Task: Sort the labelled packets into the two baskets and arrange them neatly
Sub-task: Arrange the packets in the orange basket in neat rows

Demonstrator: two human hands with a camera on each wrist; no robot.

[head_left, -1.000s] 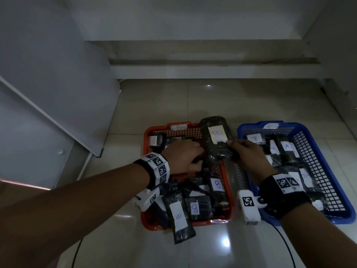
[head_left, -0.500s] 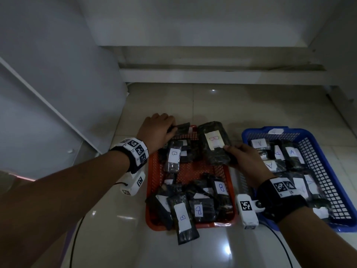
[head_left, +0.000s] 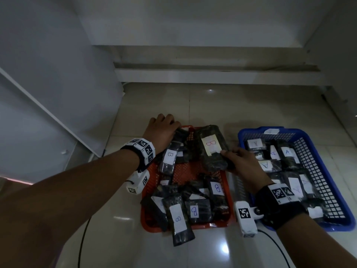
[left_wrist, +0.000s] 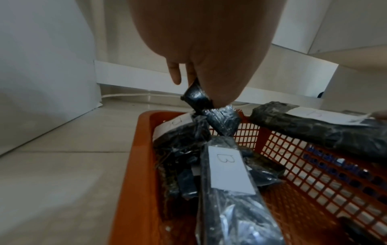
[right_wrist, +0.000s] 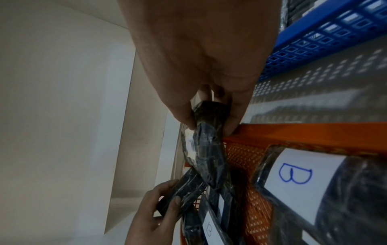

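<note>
The left hand (head_left: 163, 130) is pinching a small packet (left_wrist: 196, 97) at the orange basket's (head_left: 229, 200) far edge; the right hand (head_left: 245, 167) is gripping a large B packet (head_left: 212, 147) over that basket on the floor.

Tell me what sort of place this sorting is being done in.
Likely an indoor room, worked on the floor: glossy pale floor tiles, plain white walls, and the orange basket and blue basket set straight on the tiles.

Left hand (head_left: 163, 130) covers the far-left corner of the orange mesh basket (head_left: 229, 192); label on its small black wrapped packet (left_wrist: 198, 97) not visible. Blue mesh basket (head_left: 313, 151) near corner hidden behind the right wrist. Labels there too dim to read.
</note>
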